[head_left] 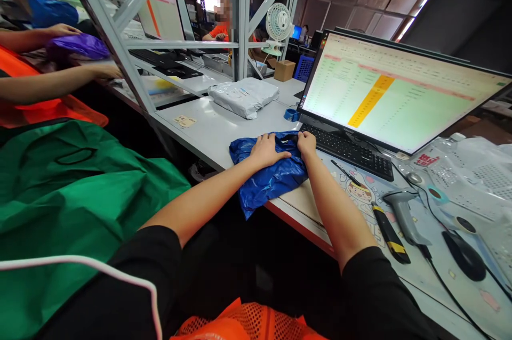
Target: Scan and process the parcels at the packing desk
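Observation:
A crumpled blue plastic bag (276,177) lies at the front edge of the white table, one corner hanging over. My left hand (266,151) rests on top of it, fingers laid out and thumb stretched to the right. At the bag's far right edge, my right hand (306,144) is closed, pinching the plastic. Something dark shows in a fold between the two hands; what it is I cannot make out. Just beyond my right hand is a black keyboard (348,151).
A white parcel (244,96) and blue tape roll (292,114) lie behind the bag. The monitor (400,89), box cutter (390,233), barcode scanner (408,217) and mouse (464,255) are rightward. Left are a metal post (120,47), green sack (80,185) and co-worker's arms (52,81).

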A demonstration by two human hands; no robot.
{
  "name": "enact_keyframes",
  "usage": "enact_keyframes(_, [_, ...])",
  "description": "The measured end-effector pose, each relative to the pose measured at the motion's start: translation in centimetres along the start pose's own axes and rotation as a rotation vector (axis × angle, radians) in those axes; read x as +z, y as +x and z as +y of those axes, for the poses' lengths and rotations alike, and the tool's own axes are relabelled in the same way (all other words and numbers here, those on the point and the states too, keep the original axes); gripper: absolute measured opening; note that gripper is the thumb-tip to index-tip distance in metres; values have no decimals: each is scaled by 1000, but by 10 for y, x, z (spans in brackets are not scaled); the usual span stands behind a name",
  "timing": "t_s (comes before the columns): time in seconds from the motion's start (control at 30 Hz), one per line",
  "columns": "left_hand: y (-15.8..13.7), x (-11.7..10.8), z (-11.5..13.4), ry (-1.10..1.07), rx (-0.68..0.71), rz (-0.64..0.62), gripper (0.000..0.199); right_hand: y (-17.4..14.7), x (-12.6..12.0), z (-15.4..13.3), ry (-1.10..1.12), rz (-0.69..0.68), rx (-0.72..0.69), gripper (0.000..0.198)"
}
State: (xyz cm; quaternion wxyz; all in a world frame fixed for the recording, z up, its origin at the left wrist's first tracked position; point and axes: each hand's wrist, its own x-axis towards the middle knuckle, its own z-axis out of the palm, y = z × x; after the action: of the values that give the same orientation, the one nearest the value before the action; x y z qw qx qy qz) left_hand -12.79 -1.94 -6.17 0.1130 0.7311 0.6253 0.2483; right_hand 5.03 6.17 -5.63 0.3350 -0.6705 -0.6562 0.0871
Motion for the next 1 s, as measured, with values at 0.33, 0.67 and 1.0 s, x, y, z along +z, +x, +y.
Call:
enact_keyframes(0.33, [14,7,5,-47,125,48,23,-52,-19,9,-177,-447,-548,43])
enact_keyframes(0.67, [14,10,-10,-136,341,-114,24,-24,-8,6,226,-493,-267,41])
enact_keyframes(1.0, [8,-12,-24,11,454,-489,57,-73,-47,-15,351,-90,-388,28])
